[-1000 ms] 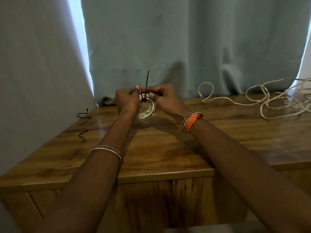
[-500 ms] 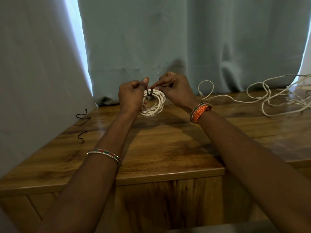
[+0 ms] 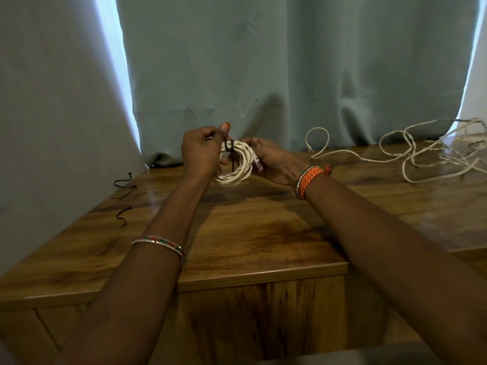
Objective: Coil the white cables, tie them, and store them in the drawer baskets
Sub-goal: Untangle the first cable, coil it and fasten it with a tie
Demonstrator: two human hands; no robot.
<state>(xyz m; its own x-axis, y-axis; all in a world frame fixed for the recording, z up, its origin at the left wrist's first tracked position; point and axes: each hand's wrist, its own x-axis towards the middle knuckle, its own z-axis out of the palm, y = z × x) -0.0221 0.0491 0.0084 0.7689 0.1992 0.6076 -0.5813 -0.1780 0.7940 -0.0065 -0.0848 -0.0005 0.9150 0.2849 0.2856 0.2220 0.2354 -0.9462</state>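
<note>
A coiled white cable (image 3: pixel 241 167) is held upright above the wooden tabletop (image 3: pixel 263 233), between both hands. A thin black tie (image 3: pixel 232 156) wraps the coil's top and hangs down across its opening. My left hand (image 3: pixel 201 151) grips the coil's left side, thumb raised by the tie. My right hand (image 3: pixel 274 160) holds the coil's right side, fingers curled around it near a connector (image 3: pixel 258 164). Loose, tangled white cables (image 3: pixel 411 154) lie on the table at the far right.
Spare black ties (image 3: pixel 123 185) lie near the table's left edge, against the grey curtain (image 3: pixel 263 75). The curtain hangs right behind the table. A wooden cabinet front (image 3: pixel 250 320) drops below the near edge.
The coil has turned to face me more and dropped slightly. The tie's tail, which stood upright a second ago, now wraps the coil and hangs down. My hands have spread to the coil's sides.
</note>
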